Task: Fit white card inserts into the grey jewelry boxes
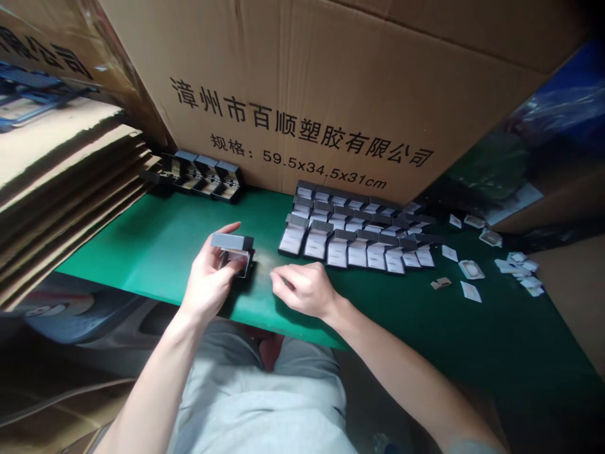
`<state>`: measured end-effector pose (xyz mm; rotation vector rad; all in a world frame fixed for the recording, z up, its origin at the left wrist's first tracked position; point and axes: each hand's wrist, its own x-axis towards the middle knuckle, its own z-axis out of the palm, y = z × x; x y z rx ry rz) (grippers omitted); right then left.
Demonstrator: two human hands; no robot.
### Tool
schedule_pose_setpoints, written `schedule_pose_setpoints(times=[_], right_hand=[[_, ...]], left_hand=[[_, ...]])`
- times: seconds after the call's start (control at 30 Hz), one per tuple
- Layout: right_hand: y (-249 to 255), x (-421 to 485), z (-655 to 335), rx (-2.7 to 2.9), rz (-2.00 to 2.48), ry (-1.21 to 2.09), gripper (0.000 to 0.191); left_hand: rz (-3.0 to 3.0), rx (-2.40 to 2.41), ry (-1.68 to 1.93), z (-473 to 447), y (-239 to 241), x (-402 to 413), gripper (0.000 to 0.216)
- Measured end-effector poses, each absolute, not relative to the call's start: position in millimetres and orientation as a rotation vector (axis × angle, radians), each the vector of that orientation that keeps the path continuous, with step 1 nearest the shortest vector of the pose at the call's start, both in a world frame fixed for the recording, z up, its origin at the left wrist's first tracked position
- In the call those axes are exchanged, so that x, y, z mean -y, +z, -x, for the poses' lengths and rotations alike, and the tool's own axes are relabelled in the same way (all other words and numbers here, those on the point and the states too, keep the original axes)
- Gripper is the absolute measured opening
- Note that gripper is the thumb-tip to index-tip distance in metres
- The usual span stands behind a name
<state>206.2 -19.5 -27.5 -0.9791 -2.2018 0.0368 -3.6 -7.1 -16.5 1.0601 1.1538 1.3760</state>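
Observation:
My left hand grips a small dark hinged box above the front part of the green table. Its lid is raised, and my thumb reaches into the opening. Just to the right, my right hand is closed with its fingers curled, low over the table and apart from the box. Whatever may be between those fingertips is hidden. Beyond my right hand, several similar boxes with white inserts stand in rows with lids up.
More dark boxes sit at the back left, before a large cardboard carton. Stacked cardboard sheets flank the left side. Small white pieces lie scattered on the right of the green table.

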Motion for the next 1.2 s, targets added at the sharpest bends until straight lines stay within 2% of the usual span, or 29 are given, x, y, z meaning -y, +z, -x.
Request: schedule_pose_setpoints(times=[0.47, 0.6, 0.87, 1.2], right_hand=[[-27, 21, -206, 2.212, 0.972, 0.077, 0.037], [-26, 23, -206, 2.198, 0.905, 0.091, 0.03], [-20, 25, -207, 2.399, 0.915, 0.275, 0.06], [-16, 24, -204, 2.469, 1.138, 0.256, 0.062]], left_hand=[[-0.957, -1.172, 1.366, -2, -7, 9, 0.074], [-1.063, -1.193, 1.275, 0, -6, 10, 0.079], [-1.376, -1.302, 1.025, 2, 1, 14, 0.084], [-1.378, -1.283, 1.051, -1, 1, 14, 0.078]])
